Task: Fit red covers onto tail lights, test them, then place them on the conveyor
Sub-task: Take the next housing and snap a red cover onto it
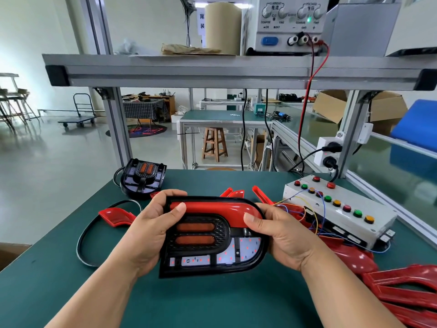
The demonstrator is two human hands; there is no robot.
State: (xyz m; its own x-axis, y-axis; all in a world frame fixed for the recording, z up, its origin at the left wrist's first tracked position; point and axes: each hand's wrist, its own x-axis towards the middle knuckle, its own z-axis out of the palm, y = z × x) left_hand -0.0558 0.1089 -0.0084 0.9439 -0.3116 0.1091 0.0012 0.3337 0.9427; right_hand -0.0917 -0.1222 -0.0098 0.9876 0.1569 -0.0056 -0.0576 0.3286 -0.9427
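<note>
A black tail light (pixel 212 242) with two orange bars and a white reflector bed is held above the green table, facing up. A curved red cover (pixel 212 207) lies along its top edge and round its right corner. My left hand (pixel 151 230) grips the light's left side, thumb on the cover's left end. My right hand (pixel 281 235) grips the right side, thumb on the cover's bend. A second tail light (pixel 142 177) sits at the table's far left. Loose red covers (pixel 117 216) lie left of my hands.
A white test box (pixel 340 209) with coloured buttons and loose wires stands to the right. More red covers (pixel 402 290) pile at the near right. A black rubber ring (pixel 85 235) lies on the left. The conveyor (pixel 387 162) runs behind the frame at right. A power supply (pixel 288 22) sits on the shelf.
</note>
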